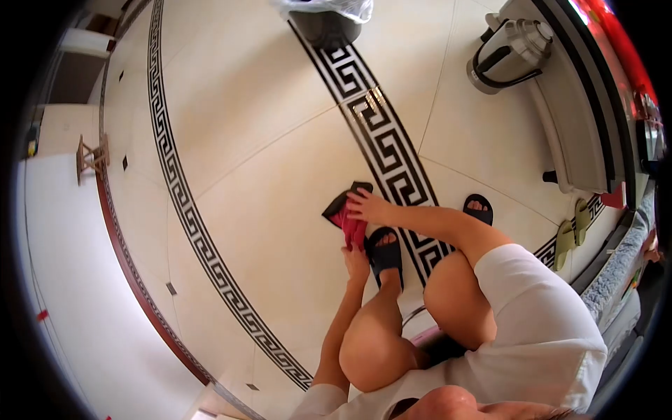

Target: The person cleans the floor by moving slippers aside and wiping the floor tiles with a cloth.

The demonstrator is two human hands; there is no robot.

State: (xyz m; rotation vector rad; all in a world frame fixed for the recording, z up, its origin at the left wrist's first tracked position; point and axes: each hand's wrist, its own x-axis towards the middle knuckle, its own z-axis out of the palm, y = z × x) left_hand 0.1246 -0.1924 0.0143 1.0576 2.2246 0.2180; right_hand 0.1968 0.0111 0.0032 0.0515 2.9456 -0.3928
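Observation:
A red and black fabric piece (pixel 351 218) is held in front of my left foot, over the tiled floor. Its exact kind does not show; the black part is at the far end and the crumpled red part lies nearer me. My left hand (pixel 357 262) grips the red end from below. Over the upper part lies my right hand (pixel 369 208), its fingers curved across the black and red cloth, the thumb side partly hidden. Close beside the fabric is my left foot in a dark slipper (pixel 386 260).
A dark bin (pixel 325 28) with a clear liner stands ahead. At right, a steel thermos jug (pixel 514 52) is by a low cabinet (pixel 570 119). Green slippers (pixel 564 245) lie nearer, beside a grey couch edge (pixel 609 287). A small wooden stool (pixel 91 159) is far left.

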